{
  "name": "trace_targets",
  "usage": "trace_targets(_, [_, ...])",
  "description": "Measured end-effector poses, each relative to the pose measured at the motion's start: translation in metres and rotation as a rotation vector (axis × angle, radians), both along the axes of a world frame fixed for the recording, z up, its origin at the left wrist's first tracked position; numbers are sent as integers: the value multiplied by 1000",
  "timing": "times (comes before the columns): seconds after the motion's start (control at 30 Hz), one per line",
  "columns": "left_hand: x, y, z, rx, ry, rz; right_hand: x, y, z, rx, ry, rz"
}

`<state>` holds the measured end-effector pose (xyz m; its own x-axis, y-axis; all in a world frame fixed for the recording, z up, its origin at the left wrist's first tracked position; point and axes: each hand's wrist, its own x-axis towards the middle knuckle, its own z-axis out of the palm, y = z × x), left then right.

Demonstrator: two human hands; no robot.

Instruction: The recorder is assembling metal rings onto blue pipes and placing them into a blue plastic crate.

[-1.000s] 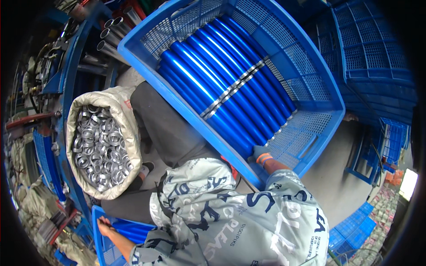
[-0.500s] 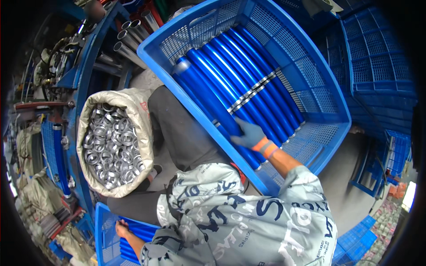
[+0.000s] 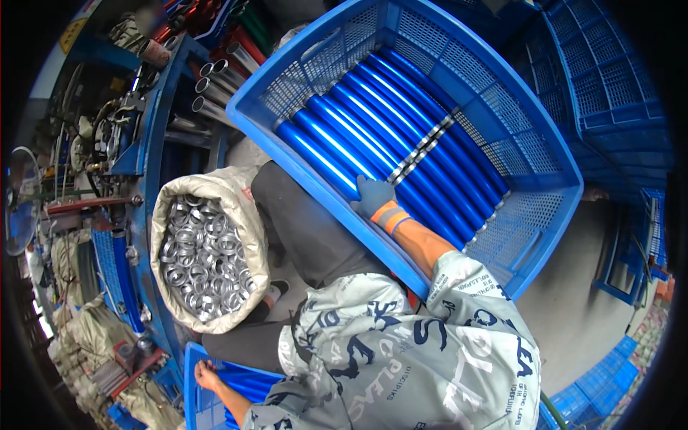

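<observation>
A large blue perforated crate (image 3: 251, 97) stands ahead of me, with shiny blue metal tubes (image 3: 358, 118) lying in it side by side in two rows. My right hand (image 3: 375, 197), in a grey glove with an orange cuff, is closed round the inner end of the nearest blue tube (image 3: 315, 154), which lies along the crate's near wall. At the lower left, my bare left hand (image 3: 206, 375) is over a second blue crate (image 3: 192, 394) holding more blue tubes (image 3: 247, 380). Its fingers are curled; what they hold, if anything, is hidden.
An open cloth sack (image 3: 161, 276) full of silver metal rings (image 3: 201, 258) stands left of my leg. Beyond it are a blue metal rack (image 3: 154, 143) and bare silver tubes (image 3: 211, 89). Stacked blue crates (image 3: 602, 72) rise at the far right.
The nearest tube has come down level beside the others in the large crate. My right hand has shifted left with it. The left hand stays over the lower crate, and the whole view has swung slightly.
</observation>
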<state>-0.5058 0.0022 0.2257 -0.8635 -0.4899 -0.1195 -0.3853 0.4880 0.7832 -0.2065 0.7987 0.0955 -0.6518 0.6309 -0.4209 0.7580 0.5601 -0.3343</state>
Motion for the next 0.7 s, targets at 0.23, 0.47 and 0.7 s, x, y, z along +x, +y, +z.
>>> trace_targets(0.23, [-8, 6, 0, -61, 19, -124, 49, -6, -39, 252, 452, -135])
trace_targets(0.47, [-5, -30, 17, -52, 35, -76, 71, -28, -76, -982, 184, -775])
trace_targets(0.7, [-17, -46, 18, -45, 156, -113, 32, -67, -102, -763, 441, -595])
